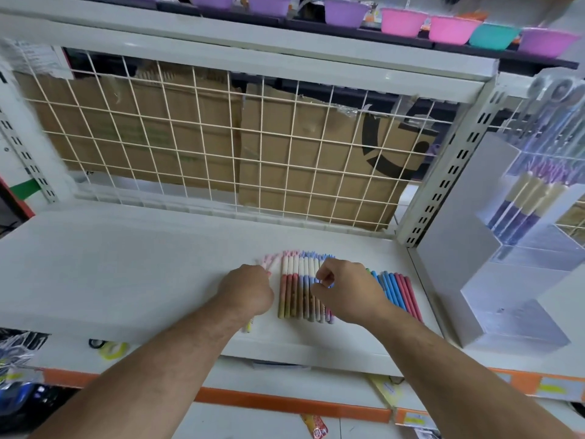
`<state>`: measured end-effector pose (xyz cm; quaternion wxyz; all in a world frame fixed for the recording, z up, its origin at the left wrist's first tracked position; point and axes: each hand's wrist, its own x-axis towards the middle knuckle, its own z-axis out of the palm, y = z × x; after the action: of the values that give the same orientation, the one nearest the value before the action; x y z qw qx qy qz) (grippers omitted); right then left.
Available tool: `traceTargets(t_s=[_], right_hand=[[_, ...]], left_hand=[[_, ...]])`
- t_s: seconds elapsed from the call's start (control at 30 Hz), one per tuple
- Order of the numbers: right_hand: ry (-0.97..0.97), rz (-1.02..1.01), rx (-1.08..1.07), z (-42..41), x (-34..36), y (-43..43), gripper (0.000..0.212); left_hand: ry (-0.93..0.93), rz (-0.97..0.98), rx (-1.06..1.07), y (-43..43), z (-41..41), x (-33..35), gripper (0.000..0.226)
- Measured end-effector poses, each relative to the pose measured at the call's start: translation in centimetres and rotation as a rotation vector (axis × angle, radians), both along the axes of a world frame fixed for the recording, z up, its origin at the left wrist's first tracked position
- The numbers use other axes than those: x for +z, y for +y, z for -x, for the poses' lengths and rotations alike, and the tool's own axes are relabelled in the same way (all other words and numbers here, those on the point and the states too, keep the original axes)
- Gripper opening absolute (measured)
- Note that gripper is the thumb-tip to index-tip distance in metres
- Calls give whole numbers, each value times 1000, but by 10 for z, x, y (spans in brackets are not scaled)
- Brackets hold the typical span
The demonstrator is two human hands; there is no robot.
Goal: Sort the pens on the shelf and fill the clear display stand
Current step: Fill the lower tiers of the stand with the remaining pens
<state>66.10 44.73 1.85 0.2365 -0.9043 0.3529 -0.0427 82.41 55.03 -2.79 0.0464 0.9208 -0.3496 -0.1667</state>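
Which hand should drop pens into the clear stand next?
Right, probably. The right hand is nearer the clear display stand, which stands off to the right. The left hand is farther away, holding pale pink pens.

pens [294, 293] partly covered, display stand [522, 258] blurred and cut by right edge
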Motion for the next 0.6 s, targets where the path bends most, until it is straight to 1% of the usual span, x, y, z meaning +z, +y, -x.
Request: traceTargets(t_s=[0.07,0.1,0.13,0.2,0.23,0.27,0.3,0.37,0.4,0.5,0.6], right_hand=[[2,-1,-1,1,0,0,15],[0,-4,-4,2,0,0,15],[-3,-5,-8,4,1,0,14],[-21,-11,-19,8,1,-1,13],[-41,-23,-24,10,0,-2,11],[-65,-41,-31,13,1,-3,10],[-95,-61,-42,15,1,-4,8],[-182,-117,-76,20,5,-5,9],[-233,-154,-96,23,8,-6,10],[-367,-229,-163,34,17,-12,16],[-499,-342,-228,50,25,-19,23]], left_hand=[[-15,-53,-5,-2,1,1,33],[3,-41,25,-3,1,2,34],[26,2,63,-4,1,3,31],[102,169,100,-7,2,9,25],[188,261,95,-9,3,12,27],[322,362,92,-12,6,16,31],[511,475,110,-13,12,20,31],[913,668,156,-16,29,28,25],[1039,723,159,-17,37,32,22],[1184,785,84,-24,61,42,19],[1252,777,-25,-33,82,45,18]])
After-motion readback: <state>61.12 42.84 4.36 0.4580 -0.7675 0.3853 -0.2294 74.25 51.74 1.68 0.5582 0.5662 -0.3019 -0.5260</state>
